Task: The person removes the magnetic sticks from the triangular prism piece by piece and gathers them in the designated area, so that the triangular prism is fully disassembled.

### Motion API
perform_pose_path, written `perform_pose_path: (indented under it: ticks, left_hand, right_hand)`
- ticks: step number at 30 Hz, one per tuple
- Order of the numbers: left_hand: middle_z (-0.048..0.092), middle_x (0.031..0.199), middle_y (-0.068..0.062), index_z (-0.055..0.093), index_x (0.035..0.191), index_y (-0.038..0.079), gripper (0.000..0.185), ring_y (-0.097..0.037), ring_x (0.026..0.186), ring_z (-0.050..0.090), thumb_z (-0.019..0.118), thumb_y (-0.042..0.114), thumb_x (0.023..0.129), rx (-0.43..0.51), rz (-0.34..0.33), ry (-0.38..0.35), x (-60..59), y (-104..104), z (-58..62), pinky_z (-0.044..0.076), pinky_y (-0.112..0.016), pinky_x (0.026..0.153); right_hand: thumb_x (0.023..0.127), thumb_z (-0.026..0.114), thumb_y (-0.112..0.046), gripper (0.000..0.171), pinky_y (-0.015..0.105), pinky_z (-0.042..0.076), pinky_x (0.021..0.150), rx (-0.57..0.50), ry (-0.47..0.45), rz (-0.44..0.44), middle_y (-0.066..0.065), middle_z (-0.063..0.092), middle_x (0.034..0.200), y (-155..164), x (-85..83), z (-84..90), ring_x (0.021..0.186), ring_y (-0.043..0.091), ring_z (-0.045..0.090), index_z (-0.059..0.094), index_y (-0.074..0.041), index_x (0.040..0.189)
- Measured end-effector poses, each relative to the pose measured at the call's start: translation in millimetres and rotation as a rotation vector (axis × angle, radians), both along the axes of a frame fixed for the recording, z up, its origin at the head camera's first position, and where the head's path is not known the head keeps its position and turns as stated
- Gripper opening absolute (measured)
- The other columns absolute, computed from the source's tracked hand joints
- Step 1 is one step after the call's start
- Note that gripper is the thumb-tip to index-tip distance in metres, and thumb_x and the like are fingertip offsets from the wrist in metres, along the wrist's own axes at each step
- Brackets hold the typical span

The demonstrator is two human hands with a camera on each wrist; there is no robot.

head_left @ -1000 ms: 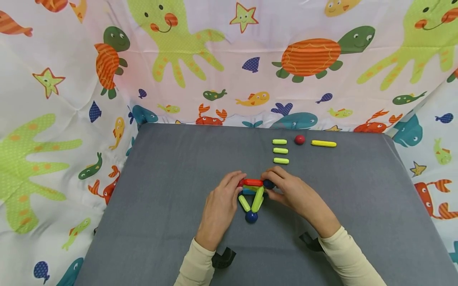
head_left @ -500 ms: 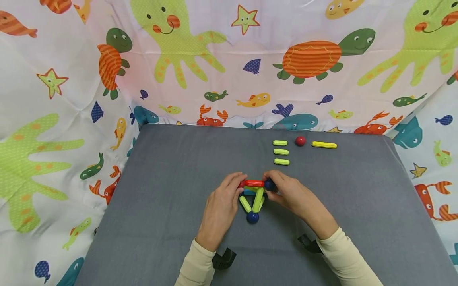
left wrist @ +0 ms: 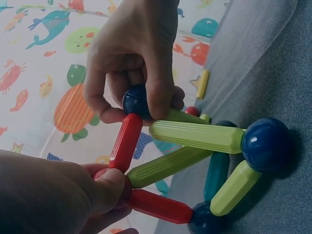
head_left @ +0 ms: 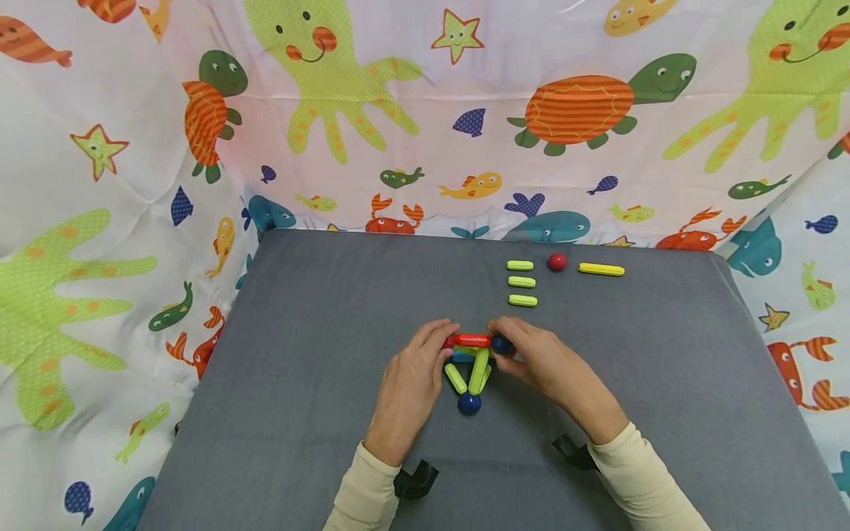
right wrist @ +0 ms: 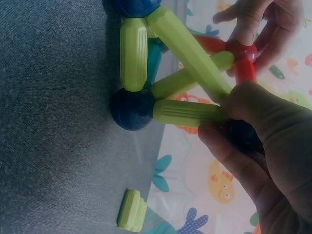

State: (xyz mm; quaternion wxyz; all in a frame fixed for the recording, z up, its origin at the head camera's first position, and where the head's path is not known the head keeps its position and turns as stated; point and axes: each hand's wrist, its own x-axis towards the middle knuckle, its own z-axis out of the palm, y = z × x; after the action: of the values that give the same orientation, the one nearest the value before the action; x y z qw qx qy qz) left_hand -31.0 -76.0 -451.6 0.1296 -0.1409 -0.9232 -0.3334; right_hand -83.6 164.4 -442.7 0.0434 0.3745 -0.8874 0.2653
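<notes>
Left hand [head_left: 408, 376] pinches the frame's [head_left: 470, 365] red ball [left wrist: 105, 175] at 9 o'clock, right hand [head_left: 541, 361] pinches its blue ball [left wrist: 135, 101] at 3, on the surface [head_left: 319, 332].

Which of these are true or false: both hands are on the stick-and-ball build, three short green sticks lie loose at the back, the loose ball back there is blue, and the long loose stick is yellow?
1. Both hands hold the build. True: the left hand pinches a red ball and the right hand grips a dark blue ball of the build.
2. Three short green sticks lie loose at the back. True.
3. The loose ball is blue. False: the loose ball is red.
4. The long loose stick is yellow. True.
5. The table is white. False: the table is grey.
</notes>
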Motion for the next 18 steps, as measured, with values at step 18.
perform_pose_path:
  ticks: [18]
  left_hand:
    - [0.065, 0.141, 0.000, 0.069, 0.138, 0.017, 0.037, -0.022, 0.094, 0.076, 0.072, 0.012, 0.102, -0.002, 0.001, 0.008, 1.9, 1, 1.7, 0.062, -0.037, 0.072]
  right_hand:
    - [0.090, 0.085, -0.007, 0.046, 0.035, 0.063, 0.074, 0.012, 0.021, -0.100, 0.003, 0.070, 0.111, 19, -1.9, 12.9, 0.086, 0.014, 0.068, 0.060, -0.011, 0.128]
